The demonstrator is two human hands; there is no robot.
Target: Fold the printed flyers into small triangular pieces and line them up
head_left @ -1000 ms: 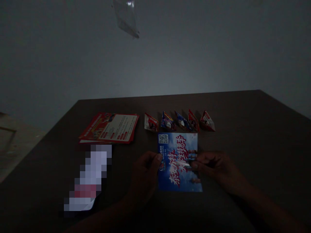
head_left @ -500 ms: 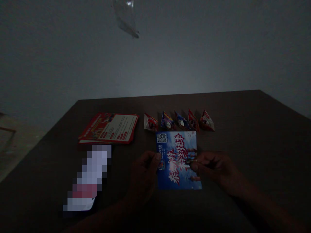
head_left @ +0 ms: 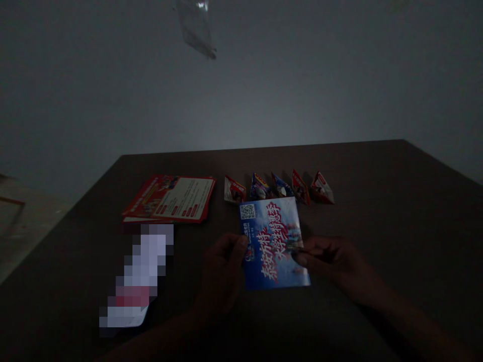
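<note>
A square blue flyer [head_left: 271, 274] with a QR code and large red-and-white Chinese lettering is held above the dark table between both hands. Its left edge is pinched by the thumb and fingers of my left hand [head_left: 224, 266]. My right hand [head_left: 335, 259] grips the opposite edge, with thumb and forefinger closed over the print. Just beyond the flyer stands a row of several small folded paper pieces, among them a red-and-white one [head_left: 322, 188] at the right end and a blue one [head_left: 260, 186] nearer the left.
To the left lies a stack of red and cream flyers [head_left: 184, 198]. In front of it is a pale, pixel-blurred object [head_left: 145, 271]. The dark table [head_left: 396, 201] meets a grey wall [head_left: 302, 75], where a clear plastic piece [head_left: 196, 30] hangs.
The flyer has shifted slightly left and up and turned a little anticlockwise. Both hands still hold it at its sides. The folded pieces and the red stack stay put.
</note>
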